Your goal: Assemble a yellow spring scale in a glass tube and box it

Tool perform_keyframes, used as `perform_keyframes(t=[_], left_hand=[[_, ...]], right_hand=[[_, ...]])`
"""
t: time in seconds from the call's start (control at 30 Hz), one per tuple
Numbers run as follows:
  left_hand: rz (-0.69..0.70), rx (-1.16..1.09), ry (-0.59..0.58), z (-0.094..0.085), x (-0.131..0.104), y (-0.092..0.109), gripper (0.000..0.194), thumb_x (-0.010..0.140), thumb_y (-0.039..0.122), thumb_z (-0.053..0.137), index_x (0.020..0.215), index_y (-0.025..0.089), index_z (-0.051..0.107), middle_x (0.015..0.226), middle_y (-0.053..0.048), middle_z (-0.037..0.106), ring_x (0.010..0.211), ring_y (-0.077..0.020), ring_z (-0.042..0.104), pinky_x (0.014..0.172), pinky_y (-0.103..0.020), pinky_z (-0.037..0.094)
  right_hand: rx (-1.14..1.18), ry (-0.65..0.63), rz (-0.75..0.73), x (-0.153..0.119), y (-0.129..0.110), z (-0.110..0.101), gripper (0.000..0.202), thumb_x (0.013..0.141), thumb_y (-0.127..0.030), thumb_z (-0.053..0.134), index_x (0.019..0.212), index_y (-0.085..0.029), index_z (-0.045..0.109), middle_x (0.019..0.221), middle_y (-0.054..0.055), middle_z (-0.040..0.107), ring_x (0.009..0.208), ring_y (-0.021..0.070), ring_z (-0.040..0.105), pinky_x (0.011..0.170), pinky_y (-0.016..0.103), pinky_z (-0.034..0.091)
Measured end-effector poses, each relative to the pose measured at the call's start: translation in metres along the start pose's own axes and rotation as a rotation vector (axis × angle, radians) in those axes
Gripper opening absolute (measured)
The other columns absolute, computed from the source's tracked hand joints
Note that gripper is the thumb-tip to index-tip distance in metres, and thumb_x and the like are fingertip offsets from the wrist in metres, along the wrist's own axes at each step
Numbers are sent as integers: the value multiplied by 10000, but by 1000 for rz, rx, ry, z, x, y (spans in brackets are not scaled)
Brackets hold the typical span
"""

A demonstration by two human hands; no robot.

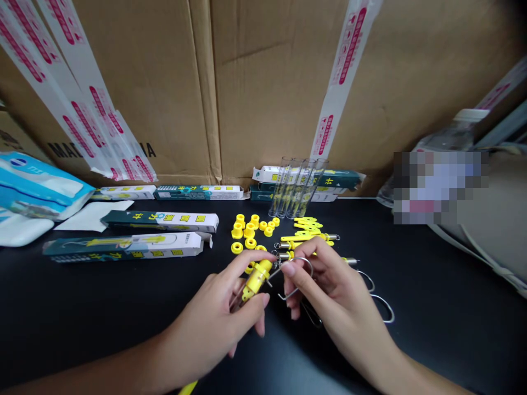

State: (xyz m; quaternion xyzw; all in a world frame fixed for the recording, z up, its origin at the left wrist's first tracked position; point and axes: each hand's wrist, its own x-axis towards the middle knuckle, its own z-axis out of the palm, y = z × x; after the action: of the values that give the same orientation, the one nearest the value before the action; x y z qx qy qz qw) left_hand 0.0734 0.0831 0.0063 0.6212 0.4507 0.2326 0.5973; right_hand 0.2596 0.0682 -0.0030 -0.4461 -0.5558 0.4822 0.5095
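Note:
My left hand (230, 307) is closed around a spring scale (254, 281), a clear tube with a yellow cap, tilted up to the right. Its index finger rests at the cap's tip. In my right hand (329, 285) a bent metal wire hook (308, 262) is pinched between thumb and fingers, with its end close to the cap; whether they touch, I cannot tell. Yellow caps and rings (249, 230) lie on the black table beyond my left hand. Past my right hand are yellow strips with springs (308, 238), partly hidden by it. More wire hooks (382, 308) lie to its right.
Clear tubes (290, 189) stand upright at the back before stacked boxes (346, 179). Printed slim boxes (123, 247) lie at the left near a blue tissue pack (45, 184). A plastic bottle (448, 131) and a grey bag (486, 236) are on the right. Cardboard cartons (263, 82) wall the back.

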Motion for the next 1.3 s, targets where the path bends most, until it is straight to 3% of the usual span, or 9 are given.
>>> perform_keyframes(t=[0.47,0.67,0.9,1.03,1.17,1.3], left_hand=[[-16,13,-7,1,0,3,487,940,303,554,1415,246,461,587,92,584,378,-55,380,327,-99,338],[0,24,-7,1,0,2,437,952,292,525,1386,257,486,581,95,561,366,-50,361,322,-95,316],[2,-4,-25,-1,1,1,463,941,288,550,1397,263,475,628,82,557,426,-76,402,331,-110,356],[28,-46,-40,-2,0,-2,471,937,245,501,1407,257,471,658,76,567,430,-70,412,359,-116,358],[6,-77,-15,-2,0,-4,462,1037,384,334,1467,254,441,588,86,501,397,-80,396,371,-139,353],[-5,-62,-8,-2,0,-5,528,1052,534,314,1500,273,415,583,96,460,408,-83,402,383,-146,359]], right_hand=[[247,11,140,8,-7,3,364,837,-441,809,814,-210,529,646,-56,662,486,91,672,479,194,616],[223,-6,134,8,-3,9,427,793,-479,836,783,-219,498,644,-67,647,500,103,696,505,194,620],[37,-30,45,2,5,8,372,927,-455,698,768,-255,428,673,-51,601,598,149,711,582,265,617],[-65,-61,-29,0,5,9,347,985,-416,614,746,-261,417,648,-37,603,547,142,660,532,257,574],[-114,-65,-40,1,2,9,375,993,-427,599,728,-258,394,602,-51,574,473,112,590,464,216,501],[-131,-82,3,3,0,8,391,981,-425,627,722,-248,393,565,-73,542,414,81,527,399,176,414]])
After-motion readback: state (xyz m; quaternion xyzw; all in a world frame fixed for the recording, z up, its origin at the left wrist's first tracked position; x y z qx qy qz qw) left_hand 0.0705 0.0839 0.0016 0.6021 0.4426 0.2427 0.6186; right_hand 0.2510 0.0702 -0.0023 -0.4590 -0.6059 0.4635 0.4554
